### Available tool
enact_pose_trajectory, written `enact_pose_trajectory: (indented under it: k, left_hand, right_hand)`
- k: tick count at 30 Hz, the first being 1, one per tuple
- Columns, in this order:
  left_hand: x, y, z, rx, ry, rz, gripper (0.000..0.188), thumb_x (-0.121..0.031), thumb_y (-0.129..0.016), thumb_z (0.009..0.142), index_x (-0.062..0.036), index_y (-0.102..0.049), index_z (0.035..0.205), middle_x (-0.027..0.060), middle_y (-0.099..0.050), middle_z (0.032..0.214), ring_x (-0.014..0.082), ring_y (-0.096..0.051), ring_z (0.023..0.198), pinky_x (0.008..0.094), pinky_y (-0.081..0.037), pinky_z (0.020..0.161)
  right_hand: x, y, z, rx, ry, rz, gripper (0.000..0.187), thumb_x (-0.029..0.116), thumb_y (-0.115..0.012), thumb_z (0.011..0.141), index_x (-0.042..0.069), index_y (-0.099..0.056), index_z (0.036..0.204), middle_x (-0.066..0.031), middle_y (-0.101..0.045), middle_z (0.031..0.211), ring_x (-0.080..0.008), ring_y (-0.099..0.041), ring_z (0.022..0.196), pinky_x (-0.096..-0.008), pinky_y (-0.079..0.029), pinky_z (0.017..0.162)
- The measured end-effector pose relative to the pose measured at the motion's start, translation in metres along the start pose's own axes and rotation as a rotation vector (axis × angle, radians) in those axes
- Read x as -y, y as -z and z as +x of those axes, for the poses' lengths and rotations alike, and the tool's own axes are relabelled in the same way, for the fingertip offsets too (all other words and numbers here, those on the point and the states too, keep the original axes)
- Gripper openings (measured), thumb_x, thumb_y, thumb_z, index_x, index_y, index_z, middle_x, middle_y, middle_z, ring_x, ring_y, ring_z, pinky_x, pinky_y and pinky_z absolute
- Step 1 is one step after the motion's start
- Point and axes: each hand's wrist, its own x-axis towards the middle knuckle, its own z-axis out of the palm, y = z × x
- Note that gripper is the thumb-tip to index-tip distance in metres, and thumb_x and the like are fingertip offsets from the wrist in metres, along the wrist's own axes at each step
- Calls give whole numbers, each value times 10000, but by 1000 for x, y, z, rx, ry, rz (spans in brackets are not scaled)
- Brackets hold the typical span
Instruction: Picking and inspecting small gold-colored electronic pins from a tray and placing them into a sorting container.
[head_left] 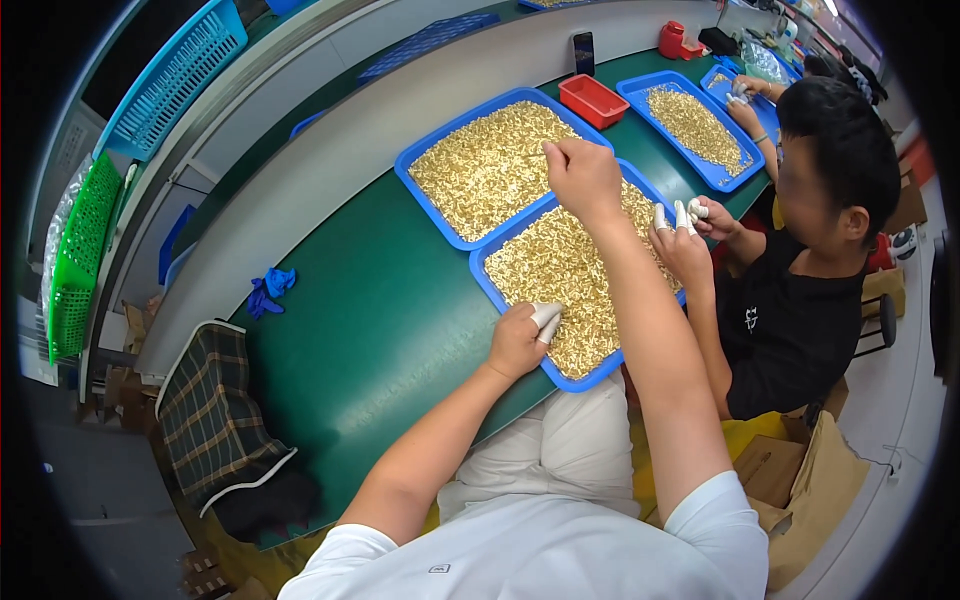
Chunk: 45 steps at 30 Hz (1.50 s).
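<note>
My right hand (585,180) is closed in a pinch, raised over the place where two blue trays meet. A thin dark line shows by its fingertips, too fine to name. My left hand (518,338), with pale finger cots on its fingers, is closed at the left rim of the near blue tray (497,292). What its fingers hold, if anything, is hidden. Many small gold-coloured metal parts (555,262) fill this tray. The far blue tray (408,180) bears more gold parts (480,160).
A co-worker (800,290) with finger cots sits close on my right, hands near the near tray. Farther along the green table (350,330) are a red bin (592,101), a phone (584,54) and another blue tray (640,108). Blue gloves (268,292) and plaid cloth (215,410) lie left.
</note>
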Motion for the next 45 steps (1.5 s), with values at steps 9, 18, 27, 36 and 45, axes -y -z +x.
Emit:
enact_pose_trajectory:
  k: [9, 18, 27, 36, 45]
  left_hand:
    - [-1, 5, -2, -14, 4, 8, 161, -37, -714, 825, -57, -721, 984, 100, -655, 764, 273, -619, 682, 371, -500, 626]
    - [3, 21, 9, 198, 98, -158, 185, -72, -741, 814, -62, -729, 998, 112, -719, 937, 288, -668, 830, 355, -534, 747]
    - [-29, 42, 30, 576, 147, 306, 341, -193, -798, 756, -54, -718, 1056, 148, -666, 950, 332, -604, 915, 424, -492, 812]
    - [-5, 10, 34, 518, 253, 41, 158, -126, -755, 815, -26, -723, 933, 167, -684, 825, 321, -663, 753, 390, -526, 703]
    - [0, 22, 34, 293, 638, -680, 100, 7, -700, 880, 4, -707, 979, 74, -731, 930, 140, -678, 825, 257, -533, 775]
  right_hand:
    - [-3, 3, -10, 64, -194, 247, 375, 262, -609, 943, 5, -608, 669, -145, -582, 579, -266, -532, 506, -382, -414, 526]
    - [-10, 44, -161, 125, -724, 872, 191, 152, -561, 1003, 37, -616, 860, 31, -564, 711, -15, -433, 564, -174, -329, 505]
    - [-10, 57, -221, 55, -770, 1017, 206, 165, -556, 1013, 16, -619, 885, 19, -579, 737, -21, -461, 615, -179, -372, 559]
    - [-6, 55, -225, 45, -681, 953, 282, 224, -520, 1033, 27, -589, 842, -1, -576, 739, -45, -480, 629, -197, -394, 571]
    - [-11, 52, -230, 47, -638, 918, 220, 145, -548, 1005, -2, -620, 857, 12, -589, 727, -36, -493, 637, -205, -404, 572]
